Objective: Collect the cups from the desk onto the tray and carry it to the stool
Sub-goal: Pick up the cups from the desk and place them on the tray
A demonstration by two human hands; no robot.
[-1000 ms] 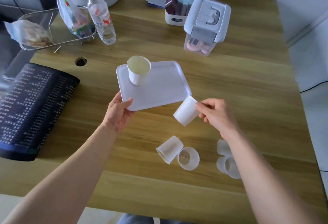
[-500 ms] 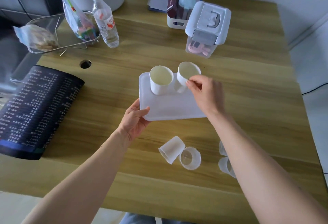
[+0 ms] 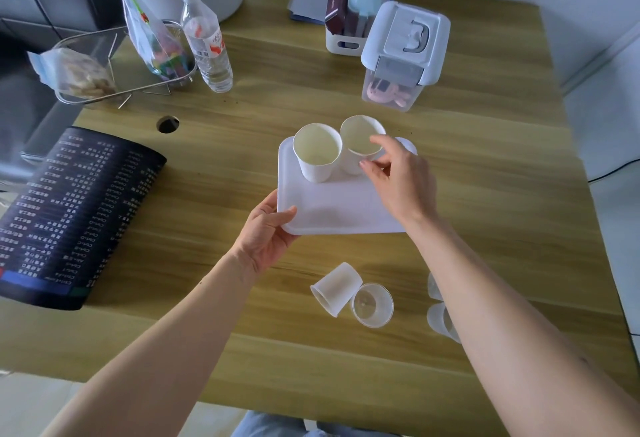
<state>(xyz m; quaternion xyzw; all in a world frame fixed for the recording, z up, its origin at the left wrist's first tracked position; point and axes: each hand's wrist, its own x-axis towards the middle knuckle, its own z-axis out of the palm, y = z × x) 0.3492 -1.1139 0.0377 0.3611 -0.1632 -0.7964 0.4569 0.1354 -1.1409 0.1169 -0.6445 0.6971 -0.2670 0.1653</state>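
Head view: the white tray (image 3: 332,208) sits at frame centre on the desk (image 3: 485,215). The left hand (image 3: 265,234) grips its lower-left corner, thumb on top. The right hand (image 3: 398,180) hovers over the tray's right side, fingers loosely spread, fingertips at the right cup (image 3: 358,149); whether they touch it is unclear. A second paper cup (image 3: 317,156) stands upright just beside it. Lower centre, a tipped cup (image 3: 334,289) and a clear cup (image 3: 372,305) lie on the desk.

Both forearms are seen bare from the lower corners of the frame up to the wrists, with no sleeve shown on either. No ring, watch or band is worn on the left hand (image 3: 268,234) or the right hand (image 3: 398,180). At the bottom centre, a strip of light blue trousers (image 3: 266,426) is visible.
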